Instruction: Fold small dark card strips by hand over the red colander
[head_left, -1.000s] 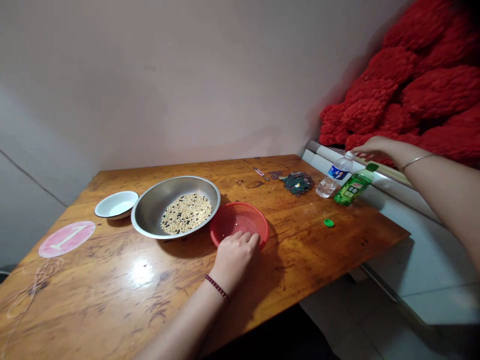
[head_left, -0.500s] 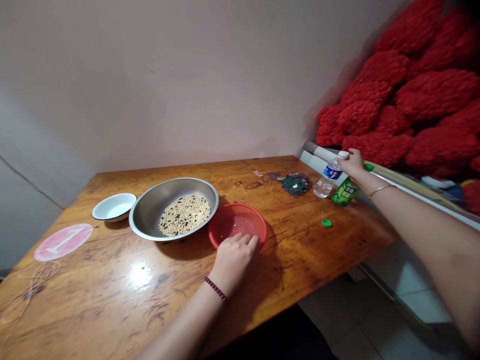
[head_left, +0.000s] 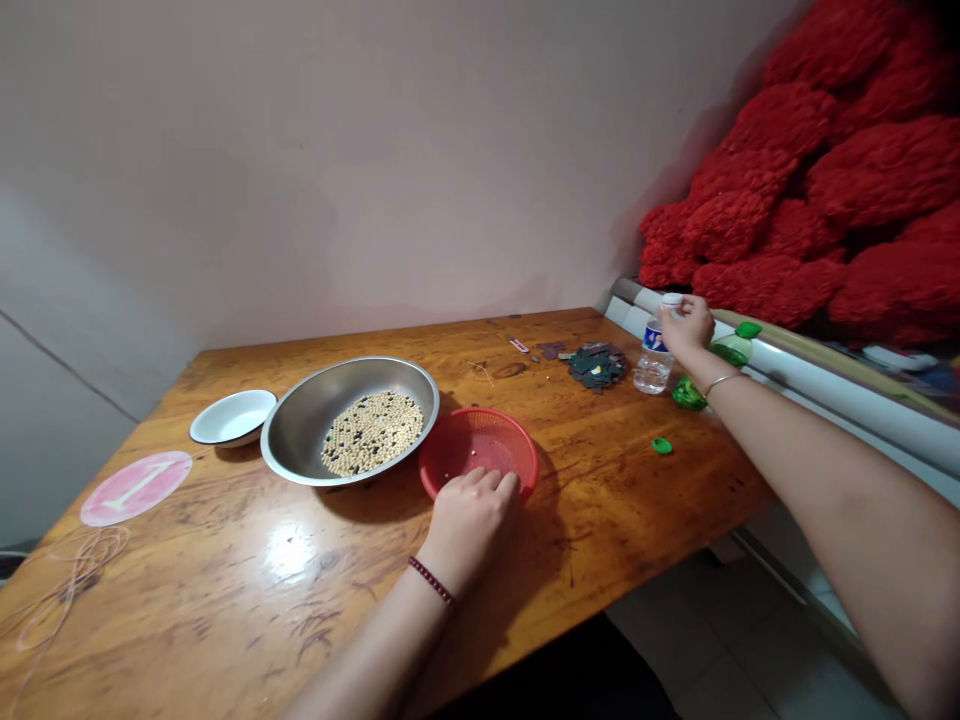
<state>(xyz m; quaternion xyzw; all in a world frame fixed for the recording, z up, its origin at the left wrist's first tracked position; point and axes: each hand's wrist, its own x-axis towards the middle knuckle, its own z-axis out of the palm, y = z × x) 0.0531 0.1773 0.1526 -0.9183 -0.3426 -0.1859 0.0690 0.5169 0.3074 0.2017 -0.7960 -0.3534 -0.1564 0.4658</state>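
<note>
Clear water bottle (head_left: 653, 360) | right hand (head_left: 686, 325) grip clasps its top | upright

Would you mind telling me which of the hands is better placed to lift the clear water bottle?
Right: the right hand already rests on the water bottle top, while the left hand is at the red basket.

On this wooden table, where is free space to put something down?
Free: the near-left tabletop, in front of the steel basin of beans and pink round label. Crowded: the far right corner, with the clear water bottle, dark scraps and green cap.
</note>
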